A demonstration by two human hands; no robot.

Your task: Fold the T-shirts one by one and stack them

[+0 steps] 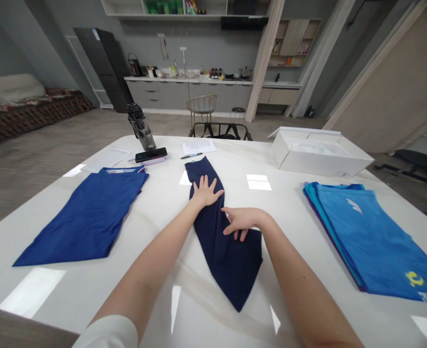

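Observation:
A dark navy garment point(213, 241), possibly a pair of shorts, lies folded at a slant on the white table in front of me. One lower part of it sticks out to the right. My left hand point(205, 194) rests flat on its upper half with the fingers spread. Just below and to the right, my right hand point(239, 222) touches the fold along the garment's right edge. Its fingers are apart and partly bent, with no cloth visibly gripped between them.
A folded blue garment point(82, 217) lies left on the table point(155, 290); a stack of blue and teal garments point(373, 237) lies right. Farther back are a white box point(311, 159), a paper sheet point(198, 146), a pen point(191, 155), a phone point(151, 154) and a bottle point(142, 130).

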